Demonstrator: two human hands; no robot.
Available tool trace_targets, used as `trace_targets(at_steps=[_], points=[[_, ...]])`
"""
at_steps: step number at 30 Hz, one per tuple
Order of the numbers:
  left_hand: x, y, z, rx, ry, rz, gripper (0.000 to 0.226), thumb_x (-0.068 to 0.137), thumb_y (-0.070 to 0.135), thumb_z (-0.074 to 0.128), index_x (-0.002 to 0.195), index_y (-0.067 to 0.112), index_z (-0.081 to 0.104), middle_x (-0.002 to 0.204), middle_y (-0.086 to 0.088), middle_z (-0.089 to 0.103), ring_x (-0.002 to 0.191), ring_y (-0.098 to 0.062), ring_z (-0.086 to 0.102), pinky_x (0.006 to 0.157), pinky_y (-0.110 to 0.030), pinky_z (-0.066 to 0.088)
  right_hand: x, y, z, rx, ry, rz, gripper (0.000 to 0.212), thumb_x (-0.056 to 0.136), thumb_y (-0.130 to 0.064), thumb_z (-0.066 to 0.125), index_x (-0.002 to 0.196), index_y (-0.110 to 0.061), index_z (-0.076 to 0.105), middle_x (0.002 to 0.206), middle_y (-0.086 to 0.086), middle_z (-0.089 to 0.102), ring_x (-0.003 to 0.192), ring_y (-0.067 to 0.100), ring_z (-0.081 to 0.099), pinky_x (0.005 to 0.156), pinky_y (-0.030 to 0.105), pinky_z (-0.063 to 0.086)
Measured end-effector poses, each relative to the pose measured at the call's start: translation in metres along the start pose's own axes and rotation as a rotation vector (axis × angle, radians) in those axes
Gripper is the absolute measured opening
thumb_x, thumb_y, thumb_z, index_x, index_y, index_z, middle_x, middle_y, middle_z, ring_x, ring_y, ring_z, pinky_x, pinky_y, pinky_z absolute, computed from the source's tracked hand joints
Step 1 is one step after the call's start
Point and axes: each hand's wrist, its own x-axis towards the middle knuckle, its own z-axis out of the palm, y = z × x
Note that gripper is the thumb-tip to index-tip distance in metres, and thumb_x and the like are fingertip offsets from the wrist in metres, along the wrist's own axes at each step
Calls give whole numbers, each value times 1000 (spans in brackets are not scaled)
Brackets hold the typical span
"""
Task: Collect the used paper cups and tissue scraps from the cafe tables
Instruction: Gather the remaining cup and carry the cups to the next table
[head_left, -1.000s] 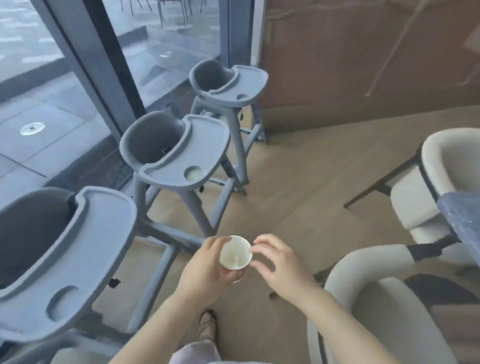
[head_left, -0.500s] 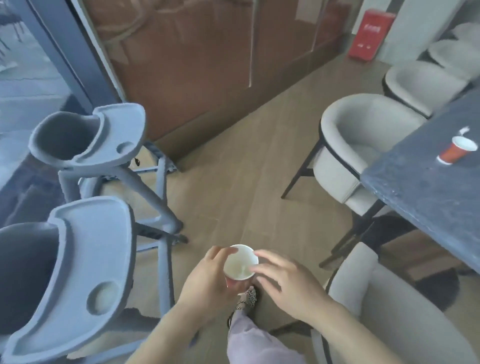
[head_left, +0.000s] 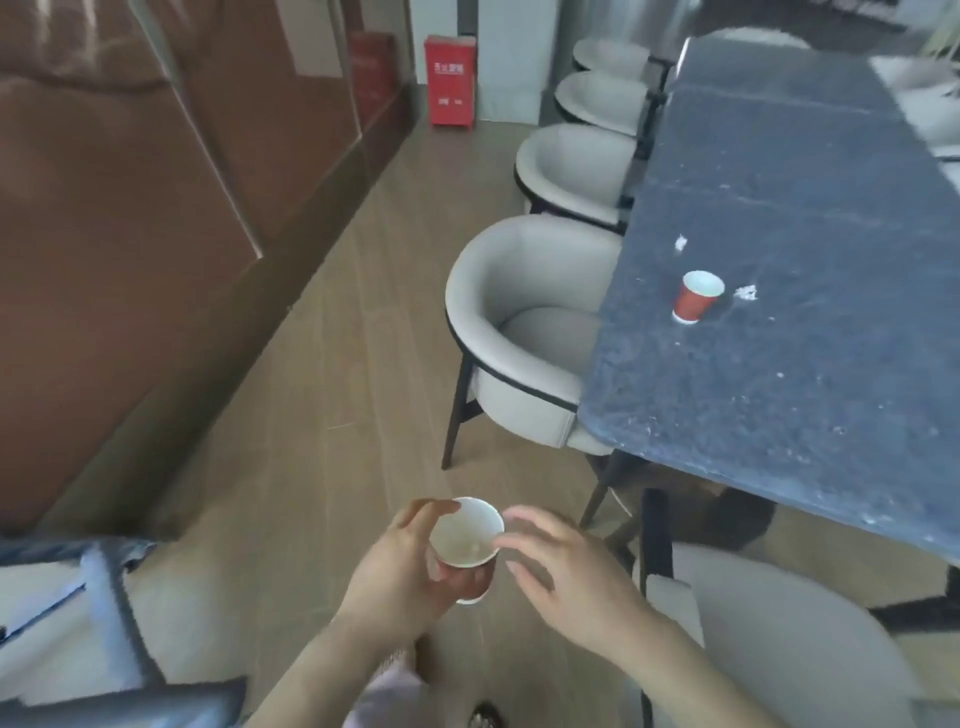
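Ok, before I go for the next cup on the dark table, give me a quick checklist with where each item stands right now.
1. Cup in hand secure: ok, the left hand is wrapped around its side and it is upright.
2. Right hand free to pick: ok, fingers only touch the held cup's rim, gripping nothing.
3. Next cup located: ok, a red cup stands upright on the dark table.
4. Tissue scraps located: ok, one scrap beside that cup, another scrap beyond it.
5. Table cup empty: cannot tell.
6. Approach path: not ok, the near chair stands between the person and the table edge.
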Motion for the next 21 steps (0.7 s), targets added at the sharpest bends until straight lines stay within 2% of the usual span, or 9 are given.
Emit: trace_targets(at_steps=[5, 8, 11, 13, 17, 21], points=[[108, -2, -15, 16, -119, 148, 59, 70, 43, 65, 124, 30, 46, 126, 18, 45, 91, -3, 48, 70, -15, 39, 43, 40, -17, -37, 171, 208, 24, 90, -27, 53, 113, -32, 60, 131, -13, 49, 96, 5, 55, 78, 18, 43], [174, 7, -24, 0, -214, 260, 63, 64, 50, 59, 122, 32, 46, 124, 19, 43, 88, 1, 48, 63, -2, 35, 76, 58, -31, -54, 287, 321, 23, 88, -25, 55, 109, -29, 62, 128, -12, 51, 103, 7, 57, 81, 26, 49], [231, 17, -28, -4, -287, 351, 63, 65, 47, 65, 123, 30, 47, 123, 16, 45, 96, -3, 52, 71, -3, 34, 108, 75, -40, -66, 363, 395, 23, 86, -22, 56, 107, -29, 62, 125, -11, 52, 105, 7, 57, 86, 25, 48], [262, 22, -28, -6, -316, 396, 62, 64, 47, 69, 121, 33, 48, 122, 19, 44, 97, 2, 50, 77, -4, 35, 129, 84, -45, -64, 404, 437, 23, 85, -18, 58, 106, -26, 63, 124, -7, 54, 105, 10, 58, 87, 23, 46], [301, 26, -22, 36, -396, 452, 60, 62, 51, 67, 117, 39, 47, 118, 24, 43, 92, 7, 47, 73, -2, 32, 154, 97, -50, -78, 473, 515, 24, 82, -11, 63, 104, -19, 66, 120, 0, 58, 98, 15, 62, 82, 20, 45], [332, 35, -10, -5, -481, 507, 65, 61, 53, 63, 120, 31, 48, 118, 19, 44, 103, 1, 49, 79, 0, 32, 164, 114, -54, -45, 492, 597, 27, 81, -11, 61, 106, -22, 64, 120, -2, 58, 104, 14, 59, 83, 25, 49]])
